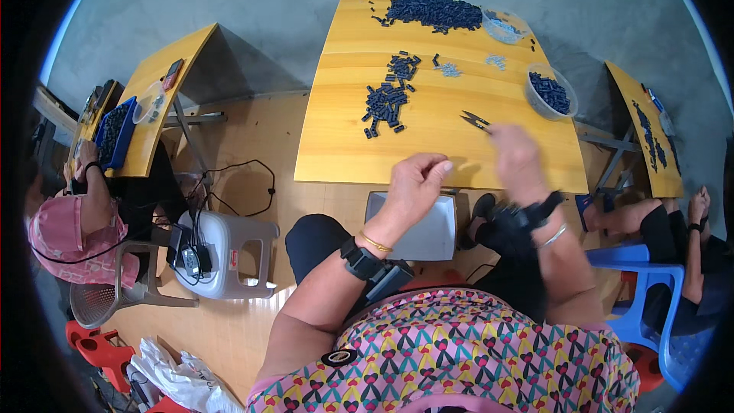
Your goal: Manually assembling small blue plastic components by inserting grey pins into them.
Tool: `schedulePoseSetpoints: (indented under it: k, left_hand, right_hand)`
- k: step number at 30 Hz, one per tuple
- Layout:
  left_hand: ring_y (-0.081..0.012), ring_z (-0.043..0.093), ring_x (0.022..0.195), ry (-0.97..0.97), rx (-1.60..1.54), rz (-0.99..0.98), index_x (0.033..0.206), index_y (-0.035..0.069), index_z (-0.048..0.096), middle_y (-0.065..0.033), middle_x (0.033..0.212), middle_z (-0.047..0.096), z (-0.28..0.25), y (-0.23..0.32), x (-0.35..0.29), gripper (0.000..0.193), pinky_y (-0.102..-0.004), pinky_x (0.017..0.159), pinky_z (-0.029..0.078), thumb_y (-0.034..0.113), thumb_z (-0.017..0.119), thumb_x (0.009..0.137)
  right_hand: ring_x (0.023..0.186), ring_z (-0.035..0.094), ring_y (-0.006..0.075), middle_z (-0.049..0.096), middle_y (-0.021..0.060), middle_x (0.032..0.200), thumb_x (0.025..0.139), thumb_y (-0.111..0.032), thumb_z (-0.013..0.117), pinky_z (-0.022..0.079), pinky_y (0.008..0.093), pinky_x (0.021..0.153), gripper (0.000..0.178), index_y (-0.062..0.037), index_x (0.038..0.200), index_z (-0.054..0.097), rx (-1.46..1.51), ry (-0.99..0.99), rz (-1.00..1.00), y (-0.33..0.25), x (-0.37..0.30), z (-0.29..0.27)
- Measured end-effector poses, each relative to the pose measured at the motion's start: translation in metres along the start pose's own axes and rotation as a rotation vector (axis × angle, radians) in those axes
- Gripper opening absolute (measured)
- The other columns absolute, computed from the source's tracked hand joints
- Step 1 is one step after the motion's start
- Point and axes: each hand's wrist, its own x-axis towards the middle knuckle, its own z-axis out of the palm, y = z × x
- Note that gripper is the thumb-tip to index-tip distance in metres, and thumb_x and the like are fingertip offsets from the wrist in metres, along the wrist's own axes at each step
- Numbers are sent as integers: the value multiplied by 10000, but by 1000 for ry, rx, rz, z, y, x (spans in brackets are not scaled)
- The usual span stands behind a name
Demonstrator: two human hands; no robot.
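My left hand (419, 182) is closed in a pinch over the near edge of the yellow wooden table (336, 154); whatever is between its fingertips is too small to make out. My right hand (518, 160) is smeared by motion, so its fingers cannot be read. Just beyond it lie small dark thread snips (475, 120), blades pointing left; whether the hand touches them is unclear. Ahead of my left hand are loose piles of small black pieces (386, 105). Small pale pieces (448, 69) lie in two little heaps farther back.
A clear round tub (552, 113) of black pieces stands at the table's right edge. Another tub (505, 37) holds pale pieces beside a large black heap (434, 11). Below the table is a white box (419, 239). People sit at side tables left and right; a grey stool (222, 256) carries cables.
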Motion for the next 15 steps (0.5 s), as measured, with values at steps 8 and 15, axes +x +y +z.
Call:
schedulePoseSetpoints:
  k: [8,15]
  left_hand:
    - [-217,571,623,282,545,365,821,-13,627,-120,737,591,-53,-17,26,81,-295,596,460,4,637,742]
    - [-271,561,663,184,729,290,755,-5,613,-113,724,572,-72,-27,39,76,-348,636,441,3,652,690]
  right_hand:
    - [851,563,360,600,187,917,811,-103,541,447,418,763,239,-24,1036,564,-380,-26,260,139,60,-34]
    - [857,570,350,602,197,891,798,-102,552,452,384,742,177,-16,953,560,101,-279,377,115,92,39]
